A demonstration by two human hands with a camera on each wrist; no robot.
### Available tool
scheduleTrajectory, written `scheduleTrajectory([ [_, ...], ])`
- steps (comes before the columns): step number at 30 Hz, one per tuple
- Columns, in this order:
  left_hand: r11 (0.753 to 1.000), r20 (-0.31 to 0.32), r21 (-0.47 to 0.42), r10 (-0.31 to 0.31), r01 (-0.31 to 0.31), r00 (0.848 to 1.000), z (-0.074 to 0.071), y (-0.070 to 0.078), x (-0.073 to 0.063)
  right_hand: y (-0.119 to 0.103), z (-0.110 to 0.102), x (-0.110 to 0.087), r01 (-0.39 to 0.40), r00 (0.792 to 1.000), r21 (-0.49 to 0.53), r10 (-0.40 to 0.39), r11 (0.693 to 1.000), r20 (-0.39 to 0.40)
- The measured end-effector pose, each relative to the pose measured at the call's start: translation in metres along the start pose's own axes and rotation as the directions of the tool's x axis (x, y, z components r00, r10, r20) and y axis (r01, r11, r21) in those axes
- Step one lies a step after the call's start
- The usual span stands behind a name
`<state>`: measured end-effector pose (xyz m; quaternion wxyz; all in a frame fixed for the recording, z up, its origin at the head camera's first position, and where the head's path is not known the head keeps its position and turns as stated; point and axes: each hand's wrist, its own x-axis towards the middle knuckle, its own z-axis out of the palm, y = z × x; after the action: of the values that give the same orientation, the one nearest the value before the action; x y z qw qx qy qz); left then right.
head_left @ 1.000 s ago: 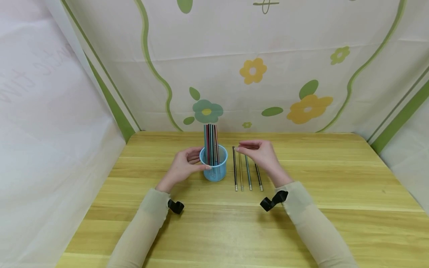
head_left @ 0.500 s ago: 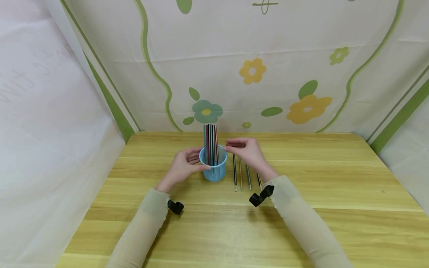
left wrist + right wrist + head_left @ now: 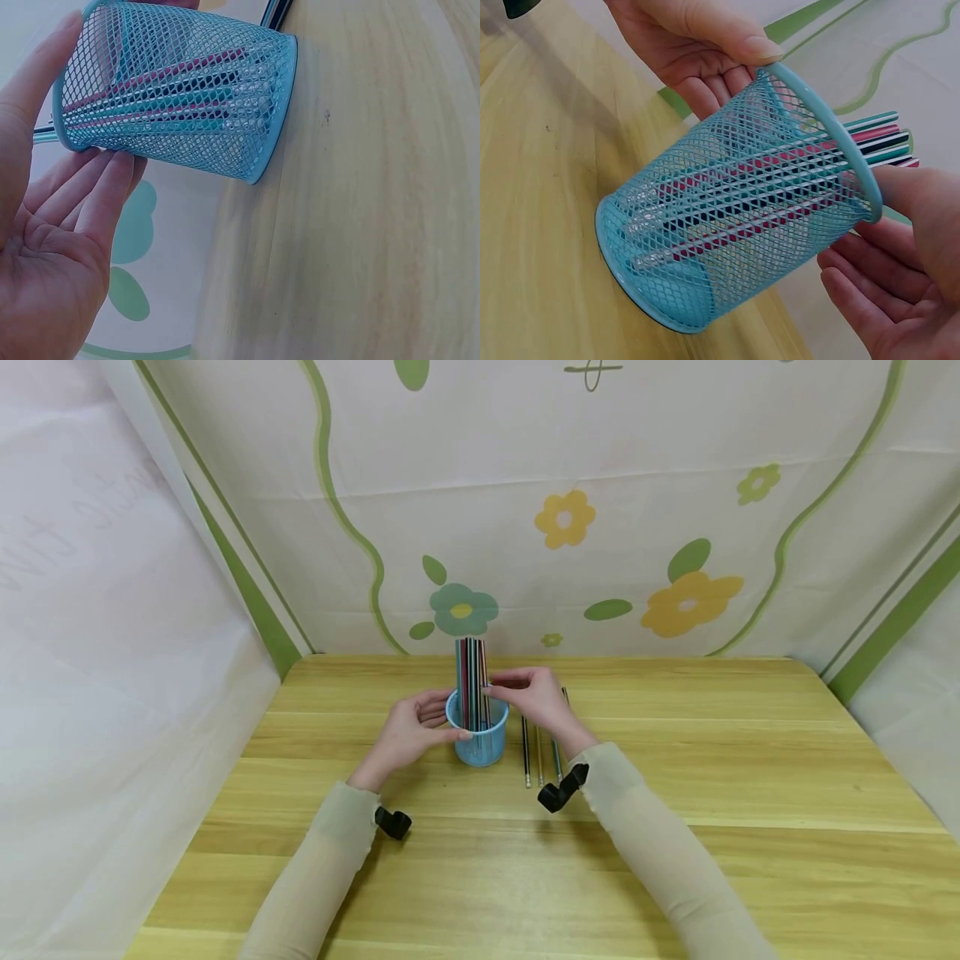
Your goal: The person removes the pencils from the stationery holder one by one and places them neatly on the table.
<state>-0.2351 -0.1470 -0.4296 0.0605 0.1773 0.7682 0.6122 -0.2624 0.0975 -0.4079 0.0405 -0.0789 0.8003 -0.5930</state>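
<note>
A light-blue mesh pencil cup (image 3: pixel 482 750) stands upright on the table, holding a bundle of striped pencils (image 3: pixel 470 672) with their eraser ends down. My left hand (image 3: pixel 405 731) grips its left side, thumb at the rim and fingers behind; the left wrist view shows the mesh cup (image 3: pixel 180 82) close up. My right hand (image 3: pixel 536 697) is over the right rim, its thumb and forefinger at the rightmost pencils. In the right wrist view, the other fingers of the right hand (image 3: pixel 915 262) hang outside the cup; the forefinger tip is hidden, so a pinch cannot be confirmed.
Several pencils lie side by side right of the cup, partly under my right hand and wrist: a black pencil (image 3: pixel 527 760), a gold pencil (image 3: pixel 539 760) and a blue pencil (image 3: pixel 556 756) among them. A floral cloth (image 3: pixel 630 527) hangs behind the wooden table (image 3: pixel 480 877).
My right hand has moved left, from above the pencils on the table to those in the cup. My left hand and the cup have stayed in place.
</note>
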Motion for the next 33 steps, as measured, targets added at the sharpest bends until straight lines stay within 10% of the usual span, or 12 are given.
scheduleTrajectory([
  [33,1.0,-0.005,0.009,-0.002,0.002,1.0,-0.0002,-0.0014,0.0011,0.0006,0.0054,-0.0034,0.05,0.995,0.035,-0.047,0.998,-0.083],
])
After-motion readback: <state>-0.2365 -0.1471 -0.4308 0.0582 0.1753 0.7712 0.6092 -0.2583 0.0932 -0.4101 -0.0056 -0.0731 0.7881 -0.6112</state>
